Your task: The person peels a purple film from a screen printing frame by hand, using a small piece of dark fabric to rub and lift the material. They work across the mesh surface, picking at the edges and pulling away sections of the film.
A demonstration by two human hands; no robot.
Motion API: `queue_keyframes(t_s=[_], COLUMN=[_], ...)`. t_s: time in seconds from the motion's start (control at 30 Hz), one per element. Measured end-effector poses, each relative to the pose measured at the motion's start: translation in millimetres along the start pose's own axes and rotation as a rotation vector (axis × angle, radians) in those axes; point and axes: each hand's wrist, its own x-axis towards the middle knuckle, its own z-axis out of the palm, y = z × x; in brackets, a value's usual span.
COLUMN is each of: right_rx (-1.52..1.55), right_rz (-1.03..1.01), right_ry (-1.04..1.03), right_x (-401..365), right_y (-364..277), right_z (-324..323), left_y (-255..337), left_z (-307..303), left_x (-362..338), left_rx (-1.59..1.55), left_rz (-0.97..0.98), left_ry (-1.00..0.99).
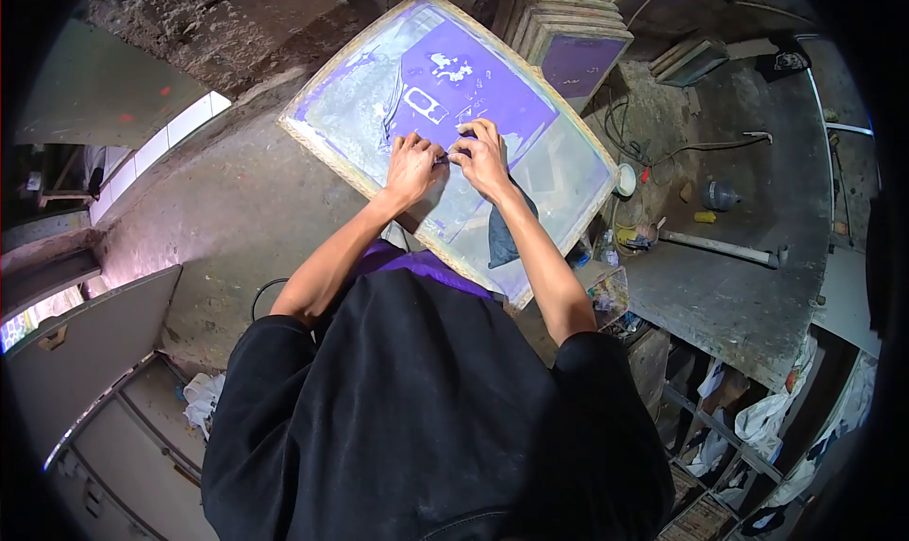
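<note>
A wood-edged screen printing frame (pixel 312 143) lies tilted before me, its mesh partly coated in purple (pixel 502 87) with pale open shapes. Over its middle, my left hand (pixel 413 168) has its fingers curled. Close beside it, my right hand (pixel 483 159) is closed in a pinch. The fingertips of both meet at a small dark piece, too small to name and mostly covered by the fingers. A dark cloth (pixel 502 238) lies on the mesh, partly under my right forearm.
More framed screens (pixel 579 63) are stacked behind. To the right, a worktable (pixel 739 304) carries a pipe (pixel 720 248), a blue plastic bottle (pixel 720 196) and a yellow object (pixel 704 217). A white bowl (pixel 625 179) sits by the frame's right corner. Grey panels (pixel 95 342) stand at left.
</note>
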Motion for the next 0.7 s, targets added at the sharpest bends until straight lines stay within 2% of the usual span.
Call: queue_keyframes(t_s=[0.2, 0.3, 0.47, 0.57, 0.7], right_rx=[-0.007, -0.031, -0.019, -0.007, -0.001], right_rz=[0.014, 0.007, 0.009, 0.039, 0.042], right_ry=[0.02, 0.001, 0.008, -0.027, -0.037], right_x=[-2, -1, -1, -3, -8], right_y=[0, 4, 8, 5, -9], right_z=[-2, 0, 3, 2, 3], left_y=[9, 8, -7, -17, -23], left_z=[-5, -3, 4, -3, -13], left_x=[1, 0, 11, 21, 33], left_rx=[0.065, 0.091, 0.198, 0.113, 0.002], left_rz=[-0.06, 0.044, 0.198, 0.175, 0.163], left_ry=[-0.02, 0.08, 0.08, -0.121, -0.236])
